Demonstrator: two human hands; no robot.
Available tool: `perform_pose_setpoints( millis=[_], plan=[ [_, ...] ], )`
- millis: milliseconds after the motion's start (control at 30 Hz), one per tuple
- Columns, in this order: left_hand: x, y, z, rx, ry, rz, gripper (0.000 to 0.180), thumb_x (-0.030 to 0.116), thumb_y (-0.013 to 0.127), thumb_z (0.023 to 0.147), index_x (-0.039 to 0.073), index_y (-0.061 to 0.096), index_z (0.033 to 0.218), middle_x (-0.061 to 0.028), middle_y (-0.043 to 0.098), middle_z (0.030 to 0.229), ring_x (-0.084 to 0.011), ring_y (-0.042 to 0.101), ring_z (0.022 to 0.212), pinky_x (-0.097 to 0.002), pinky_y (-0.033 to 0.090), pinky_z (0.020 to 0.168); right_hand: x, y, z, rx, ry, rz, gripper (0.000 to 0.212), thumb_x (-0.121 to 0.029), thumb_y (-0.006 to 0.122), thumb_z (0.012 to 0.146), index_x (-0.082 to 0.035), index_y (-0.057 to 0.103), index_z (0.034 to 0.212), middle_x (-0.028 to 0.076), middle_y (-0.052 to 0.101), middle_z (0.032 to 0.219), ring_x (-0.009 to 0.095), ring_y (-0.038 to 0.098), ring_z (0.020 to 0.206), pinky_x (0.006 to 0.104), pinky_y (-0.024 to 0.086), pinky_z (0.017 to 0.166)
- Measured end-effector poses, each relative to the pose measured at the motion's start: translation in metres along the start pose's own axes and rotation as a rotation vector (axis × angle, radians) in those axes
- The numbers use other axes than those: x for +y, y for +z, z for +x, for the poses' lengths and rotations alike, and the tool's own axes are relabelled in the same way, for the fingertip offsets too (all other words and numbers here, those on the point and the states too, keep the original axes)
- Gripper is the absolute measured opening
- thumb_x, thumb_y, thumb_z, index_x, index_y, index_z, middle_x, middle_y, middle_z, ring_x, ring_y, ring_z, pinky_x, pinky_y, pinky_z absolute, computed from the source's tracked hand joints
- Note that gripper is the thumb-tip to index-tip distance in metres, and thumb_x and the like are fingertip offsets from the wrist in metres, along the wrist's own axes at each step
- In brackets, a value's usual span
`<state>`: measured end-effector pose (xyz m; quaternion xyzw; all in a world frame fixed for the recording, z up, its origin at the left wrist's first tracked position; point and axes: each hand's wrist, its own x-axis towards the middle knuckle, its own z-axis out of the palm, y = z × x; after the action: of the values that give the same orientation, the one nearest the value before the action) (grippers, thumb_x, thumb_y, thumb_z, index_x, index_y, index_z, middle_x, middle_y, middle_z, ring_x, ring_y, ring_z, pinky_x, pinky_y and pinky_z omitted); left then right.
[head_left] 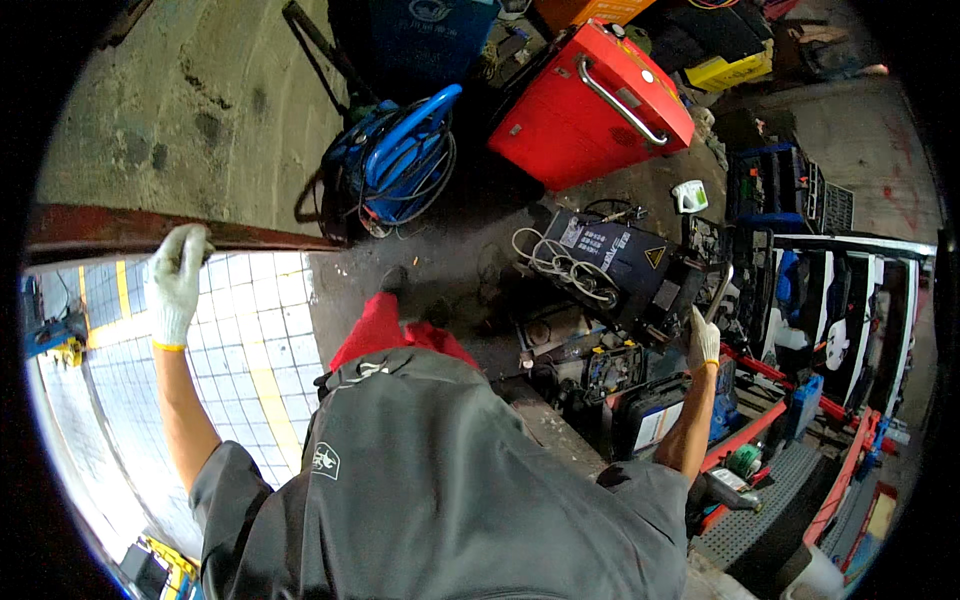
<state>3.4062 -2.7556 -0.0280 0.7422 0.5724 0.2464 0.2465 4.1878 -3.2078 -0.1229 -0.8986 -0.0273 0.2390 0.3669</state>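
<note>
My left hand [178,278], in a white knit glove with a yellow cuff, is raised at the left beside the end of a reddish-brown edge [110,228]. Its fingers are curled together; a small dark spot shows at the fingertips, too little to name. On the right, my right hand [704,342], gloved the same way, is closed round the lower end of a slim metal bar [721,290] with a curved top. Next to that bar sits a black machine box [605,250] with a yellow warning triangle and a pale coiled cable [565,262] on it.
A red cabinet [560,110] with a chrome handle stands ahead. Left of it is a blue reel-like unit [400,150] wound with black hose. Shelves [845,300] and red-framed racks [745,435] with tools line the right. A white jug [690,196] lies beyond the box.
</note>
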Motion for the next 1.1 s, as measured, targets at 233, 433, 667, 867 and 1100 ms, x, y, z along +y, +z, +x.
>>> perform_pose_setpoints(
  millis=[233,433,667,867,1100],
  plan=[
    [0.022,-0.004,0.013,0.063,-0.106,0.004,0.039,0.035,0.061,0.106,-0.002,0.074,0.108,-0.0056,0.072,0.075,-0.0082,0.064,0.069,-0.0274,0.052,0.064,0.002,0.006,-0.022,-0.148,-0.156,-0.386,0.04,-0.04,0.068,0.095,-0.007,0.059,0.074,-0.001,0.05,0.06,0.012,0.049,0.049,0.0324,0.041,0.045],
    [0.033,-0.004,0.01,0.07,-0.057,0.045,0.037,0.034,0.062,0.106,-0.001,0.075,0.108,-0.0046,0.073,0.073,-0.0065,0.061,0.064,-0.0256,0.049,0.06,-0.089,0.128,-0.122,-0.336,-0.238,-0.546,0.058,-0.052,0.069,0.094,0.003,0.06,0.076,0.006,0.051,0.061,0.018,0.048,0.058,0.0386,0.041,0.057],
    [0.031,0.005,0.006,0.017,0.107,-0.011,0.023,0.025,0.067,0.102,0.004,0.077,0.105,-0.0071,0.076,0.077,-0.0079,0.068,0.065,-0.0262,0.052,0.058,-0.099,0.206,-0.168,-0.386,-0.305,-0.524,0.056,-0.051,0.067,0.097,0.001,0.058,0.076,0.007,0.051,0.062,0.02,0.048,0.057,0.0418,0.04,0.057],
    [0.032,0.012,0.01,-0.087,0.438,0.034,0.01,0.014,0.072,0.095,0.004,0.075,0.099,-0.0119,0.076,0.082,-0.0197,0.074,0.069,-0.0325,0.057,0.061,-0.043,0.27,-0.218,-0.369,-0.201,-0.513,0.055,-0.053,0.065,0.097,-0.003,0.056,0.074,0.01,0.055,0.063,0.024,0.055,0.058,0.0424,0.043,0.058],
    [0.021,-0.006,0.031,-0.341,0.778,-0.102,0.01,0.014,0.074,0.092,0.006,0.072,0.098,-0.0147,0.074,0.084,-0.0308,0.073,0.072,-0.037,0.057,0.064,-0.025,0.393,-0.327,-0.459,-0.183,-0.71,0.06,-0.06,0.058,0.096,-0.001,0.066,0.085,0.019,0.065,0.078,0.035,0.064,0.076,0.0479,0.049,0.07]
  ],
)
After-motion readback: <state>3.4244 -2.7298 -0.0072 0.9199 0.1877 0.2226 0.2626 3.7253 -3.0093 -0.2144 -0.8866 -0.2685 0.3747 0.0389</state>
